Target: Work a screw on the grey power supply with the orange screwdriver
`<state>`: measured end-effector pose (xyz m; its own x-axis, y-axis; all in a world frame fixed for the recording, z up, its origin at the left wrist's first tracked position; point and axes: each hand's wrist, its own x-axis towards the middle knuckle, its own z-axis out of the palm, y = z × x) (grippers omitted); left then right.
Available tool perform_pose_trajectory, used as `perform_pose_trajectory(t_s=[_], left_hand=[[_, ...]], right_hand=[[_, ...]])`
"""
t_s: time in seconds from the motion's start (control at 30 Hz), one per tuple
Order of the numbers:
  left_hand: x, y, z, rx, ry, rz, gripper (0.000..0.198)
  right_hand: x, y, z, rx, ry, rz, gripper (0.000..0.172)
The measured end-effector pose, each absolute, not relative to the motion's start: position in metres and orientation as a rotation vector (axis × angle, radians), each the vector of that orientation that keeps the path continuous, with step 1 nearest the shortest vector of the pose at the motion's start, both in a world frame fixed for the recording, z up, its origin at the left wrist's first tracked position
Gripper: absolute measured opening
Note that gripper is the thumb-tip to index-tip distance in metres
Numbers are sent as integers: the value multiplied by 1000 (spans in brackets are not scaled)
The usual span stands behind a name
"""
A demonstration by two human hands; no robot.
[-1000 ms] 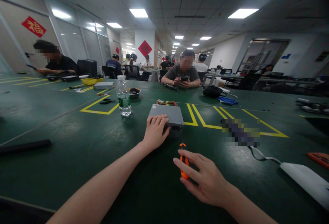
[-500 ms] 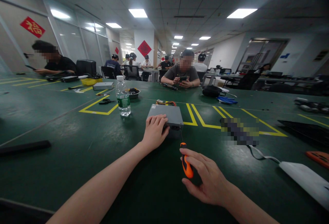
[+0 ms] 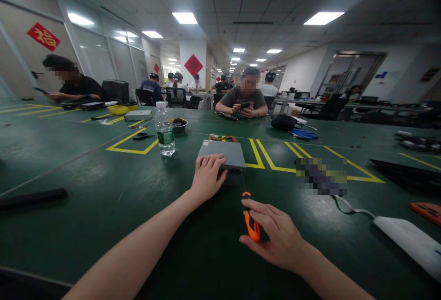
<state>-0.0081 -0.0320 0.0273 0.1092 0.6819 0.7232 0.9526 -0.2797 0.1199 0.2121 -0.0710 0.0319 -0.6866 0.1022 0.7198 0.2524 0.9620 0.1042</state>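
Observation:
A grey metal box with a socket on its near face and coloured wires behind it stands on the green table. My left hand lies over its near left corner, fingers on the top and thumb at the front face, gripping it. An orange and black screwdriver is between the thumb and fingers of my right hand. Its thin shaft reaches up to the lower right corner of the box's near face; the exact contact of the tip is too small to tell.
A water bottle and a metal bowl stand left of the box. A black bar lies far left. Blue gloves, a blurred object and a white device are right. A person sits opposite.
My right thumb has moved left and up under the screwdriver handle, and the handle has turned and shifted slightly. My left hand and the box have kept their places.

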Motion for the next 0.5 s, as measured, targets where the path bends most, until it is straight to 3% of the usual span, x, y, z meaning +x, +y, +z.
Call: perform_pose_trajectory(t_s=[0.3, 0.5], left_hand=[[-8, -32, 28, -2033, -1591, -1003, 24], [-8, -32, 28, -2023, -1592, -996, 22]], right_hand=[[212, -74, 42, -245, -2392, -391, 29], [211, -70, 35, -249, -2303, -300, 30]])
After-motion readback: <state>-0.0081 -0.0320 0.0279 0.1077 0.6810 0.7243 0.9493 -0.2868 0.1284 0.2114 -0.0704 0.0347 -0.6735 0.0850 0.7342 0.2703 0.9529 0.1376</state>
